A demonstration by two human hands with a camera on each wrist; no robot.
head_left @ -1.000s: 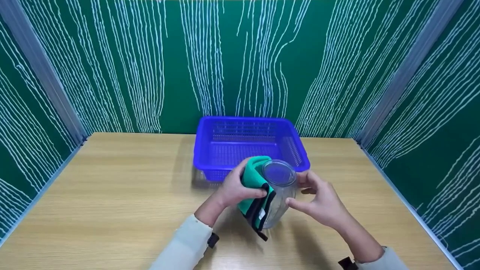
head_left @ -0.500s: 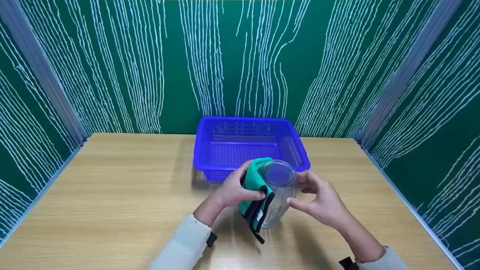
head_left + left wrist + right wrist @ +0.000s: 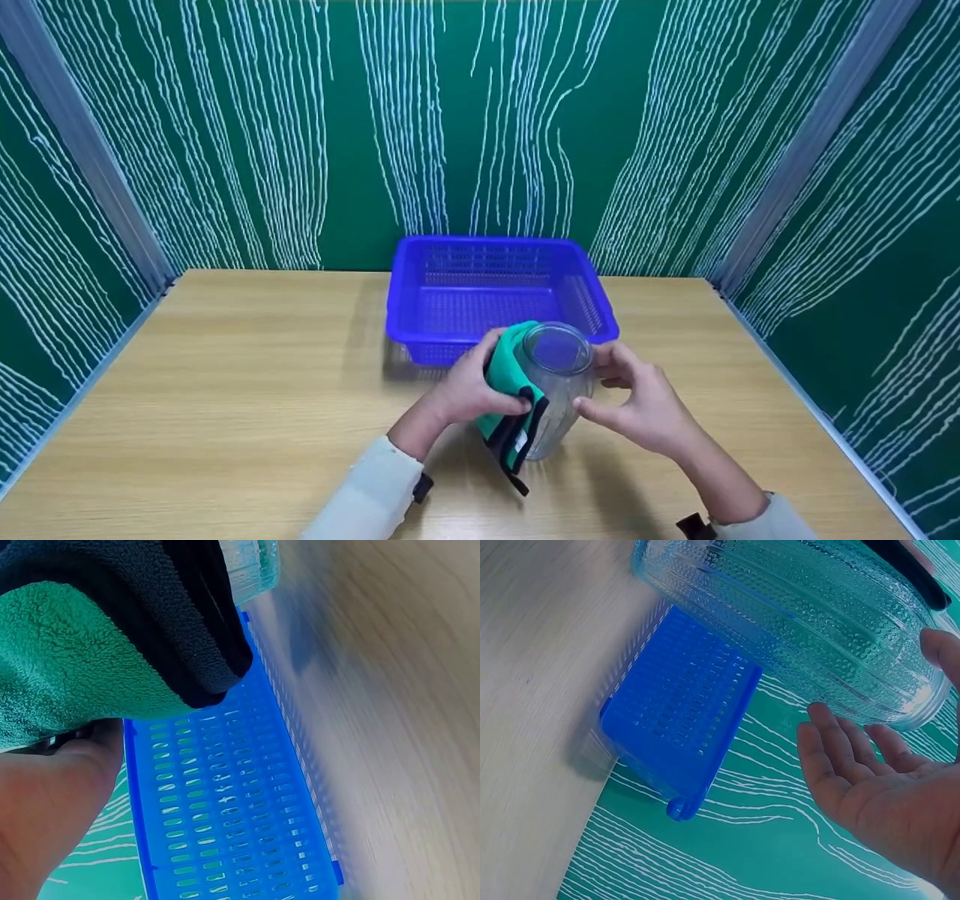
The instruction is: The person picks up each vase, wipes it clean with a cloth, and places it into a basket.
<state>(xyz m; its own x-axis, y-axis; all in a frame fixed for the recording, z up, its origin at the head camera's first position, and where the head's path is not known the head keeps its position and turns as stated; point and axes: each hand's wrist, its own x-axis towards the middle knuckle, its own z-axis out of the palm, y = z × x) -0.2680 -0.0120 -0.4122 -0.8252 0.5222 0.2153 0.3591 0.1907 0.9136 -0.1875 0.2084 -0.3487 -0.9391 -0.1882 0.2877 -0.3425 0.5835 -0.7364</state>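
Note:
In the head view my left hand (image 3: pixel 469 386) grips a folded green and dark grey towel (image 3: pixel 514 371) with black edging. The towel lies against the left side of a clear glass jar (image 3: pixel 559 390), its lower corner hanging down. Thumb and fingertips of my right hand (image 3: pixel 649 401) are at the jar's right side, near its round upper end. Ribbed, bumpy glass of the jar (image 3: pixel 802 622) shows in the right wrist view, with the fingers curved at its side. The towel's thick pile (image 3: pixel 67 652) fills the upper left of the left wrist view, hiding most left fingers.
Just behind the hands, a blue perforated plastic basket (image 3: pixel 401 300) stands on the wooden table (image 3: pixel 255 390). Green panels with white wavy lines (image 3: pixel 480 120) close off the back and both sides, with grey posts (image 3: pixel 817 150) at the corners.
My left hand and the towel have shifted slightly downward along the jar, and the towel's hanging corner sits lower. The right hand has stayed nearly still.

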